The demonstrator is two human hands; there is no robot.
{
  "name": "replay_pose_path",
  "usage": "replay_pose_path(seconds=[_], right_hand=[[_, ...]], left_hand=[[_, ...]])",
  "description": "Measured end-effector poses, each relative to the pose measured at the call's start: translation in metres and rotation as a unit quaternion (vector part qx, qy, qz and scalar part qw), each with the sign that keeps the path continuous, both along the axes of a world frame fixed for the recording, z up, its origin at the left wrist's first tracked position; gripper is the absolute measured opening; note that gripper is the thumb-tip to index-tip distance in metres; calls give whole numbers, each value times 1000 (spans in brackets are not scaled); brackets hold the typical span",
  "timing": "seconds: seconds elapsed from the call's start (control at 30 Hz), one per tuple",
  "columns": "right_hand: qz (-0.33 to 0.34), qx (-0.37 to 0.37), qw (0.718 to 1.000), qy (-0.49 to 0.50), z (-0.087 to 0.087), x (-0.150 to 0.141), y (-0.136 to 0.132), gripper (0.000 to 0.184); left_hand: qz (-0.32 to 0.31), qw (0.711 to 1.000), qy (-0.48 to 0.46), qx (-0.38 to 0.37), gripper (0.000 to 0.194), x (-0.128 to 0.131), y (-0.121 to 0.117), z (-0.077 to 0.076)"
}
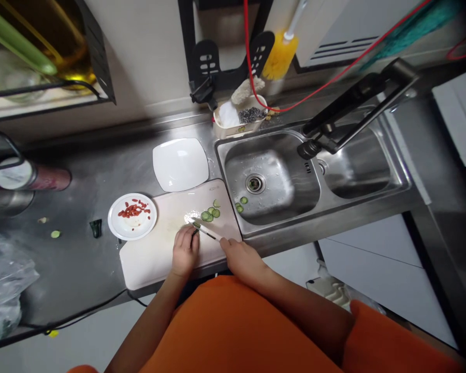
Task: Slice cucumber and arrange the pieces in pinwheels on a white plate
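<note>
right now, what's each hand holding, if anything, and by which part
Right hand: the knife, by its handle. Left hand: over a mostly hidden dark green piece; its hold cannot be told.

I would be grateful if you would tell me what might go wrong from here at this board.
The left hand is close to the blade of the knife in the right hand, so a slip might cut its fingers.

Some green slices lie in the sink; those on the cutting board could slide in too.

The small plate partly overlaps the board's edge and might tip if bumped.
</note>
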State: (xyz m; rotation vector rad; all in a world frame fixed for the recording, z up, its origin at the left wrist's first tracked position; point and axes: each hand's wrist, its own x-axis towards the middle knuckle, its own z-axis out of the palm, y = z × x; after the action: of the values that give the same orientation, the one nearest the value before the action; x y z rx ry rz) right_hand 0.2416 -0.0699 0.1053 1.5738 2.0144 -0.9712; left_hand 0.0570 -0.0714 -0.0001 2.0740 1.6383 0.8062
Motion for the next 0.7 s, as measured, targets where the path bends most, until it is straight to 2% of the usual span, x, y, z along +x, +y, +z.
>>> replay_pose_path(seconds=[0.23, 0.7], right_hand=[[0, -12, 1000, -4, 3, -2, 3, 30], [5, -8, 1000, 16, -3, -6, 11, 32]], left_hand=[[-1, 1000, -3, -7, 22, 0, 0, 0], [-2, 1000, -11, -16, 22, 0, 1, 1]])
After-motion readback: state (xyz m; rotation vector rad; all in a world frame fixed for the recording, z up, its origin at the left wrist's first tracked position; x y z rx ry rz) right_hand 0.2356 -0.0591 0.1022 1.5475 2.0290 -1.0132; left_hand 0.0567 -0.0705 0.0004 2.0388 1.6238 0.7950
